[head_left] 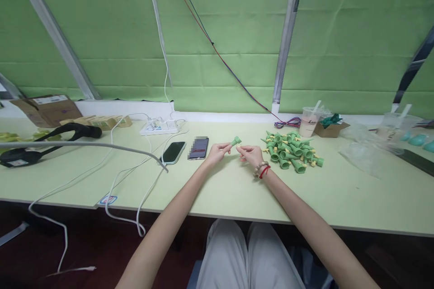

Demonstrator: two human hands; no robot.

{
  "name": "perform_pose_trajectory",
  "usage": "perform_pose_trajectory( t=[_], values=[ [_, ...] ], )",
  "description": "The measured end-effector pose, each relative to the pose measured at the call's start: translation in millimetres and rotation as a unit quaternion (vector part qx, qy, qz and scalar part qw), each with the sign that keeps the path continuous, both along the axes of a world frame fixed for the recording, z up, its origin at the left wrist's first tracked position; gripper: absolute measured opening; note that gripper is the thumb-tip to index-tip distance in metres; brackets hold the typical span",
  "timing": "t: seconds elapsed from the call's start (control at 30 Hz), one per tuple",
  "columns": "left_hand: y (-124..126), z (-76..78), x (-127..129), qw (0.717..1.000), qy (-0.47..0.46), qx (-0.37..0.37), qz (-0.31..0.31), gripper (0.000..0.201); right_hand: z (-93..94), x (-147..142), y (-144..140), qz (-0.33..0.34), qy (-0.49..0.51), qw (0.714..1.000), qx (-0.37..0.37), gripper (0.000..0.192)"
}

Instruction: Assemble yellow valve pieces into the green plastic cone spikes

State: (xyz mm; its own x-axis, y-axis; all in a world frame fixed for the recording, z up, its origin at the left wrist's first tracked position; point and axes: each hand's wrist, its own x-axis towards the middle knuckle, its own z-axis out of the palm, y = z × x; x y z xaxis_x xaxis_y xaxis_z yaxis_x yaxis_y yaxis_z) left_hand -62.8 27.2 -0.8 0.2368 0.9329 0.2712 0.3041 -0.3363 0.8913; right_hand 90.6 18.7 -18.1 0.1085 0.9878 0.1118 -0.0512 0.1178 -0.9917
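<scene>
My left hand [217, 152] pinches a small green cone-shaped part [235, 141] by its narrow end, just above the pale green table [217, 189]. My right hand [250, 154], with bead and red-string bracelets on the wrist, sits close beside it, fingertips curled toward the part; whether it holds a small piece is too small to tell. A pile of several green cones with yellow tips [292, 150] lies just right of my right hand.
Two phones [173, 151] [198, 147] lie left of my hands. A white power strip [160, 126] with cables sits behind them. A plastic cup [309, 122], small cardboard box [330, 128] and plastic bags [364, 151] are at the right; a black device [50, 142] and boxes at the left.
</scene>
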Motion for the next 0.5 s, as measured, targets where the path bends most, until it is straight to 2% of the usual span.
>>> perform_pose_trajectory(
  t=[0.1, 0.17, 0.27, 0.37, 0.5],
  values=[
    [2, -2.4, 0, 1.000, -0.002, 0.029, 0.002, 0.040, -2.4, -3, 0, -0.028, -0.038, 0.997, 0.052, 0.027],
    [3, -3.2, 0, 0.999, -0.010, 0.040, -0.003, 0.041, -0.4, -3, -3, -0.023, -0.030, 0.998, 0.040, 0.027],
    [2, -1.9, 0, 0.999, -0.028, 0.031, -0.007, 0.041, 6.7, 0, -7, 0.064, 0.042, 0.997, -0.031, 0.026],
    [1, 0.9, -2, 0.999, -0.033, 0.000, -0.023, 0.043, 13.1, 4, -10, 0.160, 0.131, 0.976, -0.071, 0.022],
    [2, 2.1, -4, 0.999, -0.019, 0.001, -0.043, 0.044, 14.1, 5, -8, 0.172, 0.176, 0.966, -0.077, 0.009]
  ],
)
